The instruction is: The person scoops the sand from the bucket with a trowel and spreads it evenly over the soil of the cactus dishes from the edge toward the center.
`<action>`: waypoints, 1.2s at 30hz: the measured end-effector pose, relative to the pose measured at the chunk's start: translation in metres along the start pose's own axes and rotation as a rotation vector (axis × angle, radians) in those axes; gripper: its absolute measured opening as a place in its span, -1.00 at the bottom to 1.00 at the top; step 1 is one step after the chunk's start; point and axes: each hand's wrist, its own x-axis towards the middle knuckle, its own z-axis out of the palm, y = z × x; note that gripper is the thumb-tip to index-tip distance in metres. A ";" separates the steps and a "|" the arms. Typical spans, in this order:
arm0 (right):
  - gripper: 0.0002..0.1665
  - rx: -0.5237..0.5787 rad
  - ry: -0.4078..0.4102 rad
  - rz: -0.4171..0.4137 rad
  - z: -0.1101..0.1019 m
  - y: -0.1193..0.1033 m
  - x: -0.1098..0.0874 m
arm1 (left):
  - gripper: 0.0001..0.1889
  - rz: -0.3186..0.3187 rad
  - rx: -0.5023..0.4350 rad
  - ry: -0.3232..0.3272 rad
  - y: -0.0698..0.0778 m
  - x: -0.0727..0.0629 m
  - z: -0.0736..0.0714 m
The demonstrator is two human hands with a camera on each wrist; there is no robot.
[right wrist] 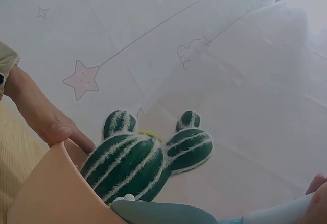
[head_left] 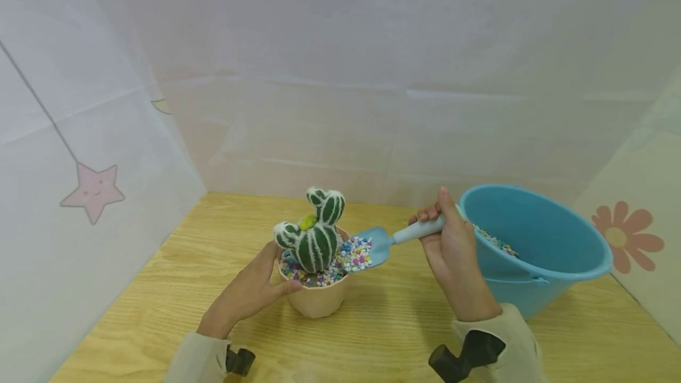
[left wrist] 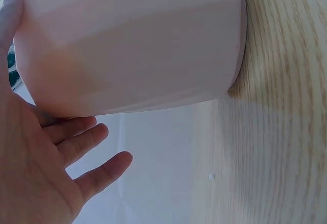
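A green cactus with white fuzzy ribs stands in a pale peach flowerpot on the table. My left hand grips the pot's left side, its thumb at the near rim; the left wrist view shows other fingers behind the pot, some spread off it. With my right hand I hold the pale handle of a small blue shovel. The shovel's blade reaches over the pot's right rim, bearing colourful pebbles. More such pebbles lie around the cactus base. In the right wrist view the blade hides part of the pot.
A large blue bucket stands tilted at the right, close to my right hand, with coloured pebbles inside. Printed cloth walls enclose the wooden table at the back and sides. One tiny white pebble lies on the table.
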 end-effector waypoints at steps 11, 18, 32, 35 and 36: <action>-0.60 -0.016 -0.007 -0.013 0.002 -0.004 0.000 | -0.08 -0.005 0.007 -0.014 0.000 0.002 -0.003; -0.60 -0.026 -0.019 -0.034 0.004 -0.005 0.000 | -0.07 -0.010 -0.002 -0.024 0.000 0.001 -0.003; -0.67 -0.080 0.043 -0.073 0.010 0.002 0.003 | -0.07 -0.005 0.019 -0.035 0.000 0.003 -0.003; -0.69 -0.096 0.020 -0.071 0.011 0.004 0.002 | -0.08 -0.010 0.017 -0.033 -0.001 0.002 -0.003; -0.68 -0.096 0.014 -0.063 0.012 0.004 0.002 | -0.08 -0.013 0.015 -0.030 0.000 0.002 -0.003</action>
